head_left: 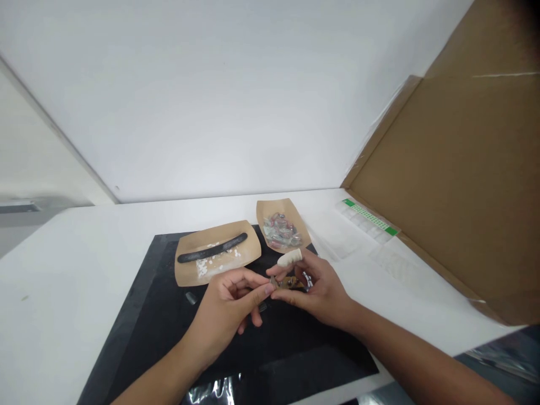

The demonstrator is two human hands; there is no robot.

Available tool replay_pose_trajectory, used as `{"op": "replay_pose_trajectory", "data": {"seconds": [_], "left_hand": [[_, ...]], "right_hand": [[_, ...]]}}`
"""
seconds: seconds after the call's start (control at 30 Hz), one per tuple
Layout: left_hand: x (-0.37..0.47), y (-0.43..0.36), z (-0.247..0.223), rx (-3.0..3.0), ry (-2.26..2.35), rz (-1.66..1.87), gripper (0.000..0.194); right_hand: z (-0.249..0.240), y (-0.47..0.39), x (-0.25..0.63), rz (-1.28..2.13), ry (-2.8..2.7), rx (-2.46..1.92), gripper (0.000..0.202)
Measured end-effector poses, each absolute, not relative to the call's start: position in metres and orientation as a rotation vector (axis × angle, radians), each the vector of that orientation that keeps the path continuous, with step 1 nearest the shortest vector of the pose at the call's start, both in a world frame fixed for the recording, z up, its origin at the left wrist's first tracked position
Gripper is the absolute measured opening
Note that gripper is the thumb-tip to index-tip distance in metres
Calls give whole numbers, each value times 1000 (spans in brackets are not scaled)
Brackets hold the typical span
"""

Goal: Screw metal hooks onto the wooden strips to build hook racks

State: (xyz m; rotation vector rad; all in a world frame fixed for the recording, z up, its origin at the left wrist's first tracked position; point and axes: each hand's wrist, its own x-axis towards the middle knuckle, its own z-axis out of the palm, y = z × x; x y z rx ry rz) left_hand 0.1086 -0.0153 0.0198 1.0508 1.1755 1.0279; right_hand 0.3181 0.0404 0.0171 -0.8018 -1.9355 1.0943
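Over a black mat (pixel 295 346), my two hands meet at the fingertips. My left hand (pixel 234 298) is closed, thumb pressed to the forefinger at the front end of a small tool; what it pinches is too small to make out. Wrapped around that tool is my right hand (pixel 327 287), with a white finger cot (pixel 290 257) on one finger. The tool looks like a small brass-coloured clipper (pixel 291 282), mostly hidden by the fingers. A small clear nail tip (pixel 191 298) lies on the mat by my left hand.
Behind my hands, a cardboard tray (pixel 185 274) holds a black nail file (pixel 213 251) and white clippings. Another tray (pixel 264 209) holds several small clear and reddish packets. Clear plastic bags (pixel 371 222) with a green label lie right, beside a cardboard panel (pixel 464 185). A white wall stands behind.
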Motion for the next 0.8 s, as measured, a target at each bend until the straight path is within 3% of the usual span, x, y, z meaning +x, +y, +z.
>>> {"op": "replay_pose_trajectory", "data": {"seconds": [0.23, 0.37, 0.53, 0.8], "left_hand": [[95, -15, 17, 1336, 1286, 1077, 32], [82, -12, 11, 1868, 1430, 1194, 22], [80, -8, 3, 2235, 1475, 1148, 26], [85, -8, 6, 2341, 1394, 1036, 22]], "right_hand": [[14, 45, 319, 1102, -1879, -878, 39], [16, 48, 320, 990, -1986, -990, 37], [15, 48, 320, 752, -2205, -1080, 28], [10, 46, 317, 660, -2242, -1159, 42]]}}
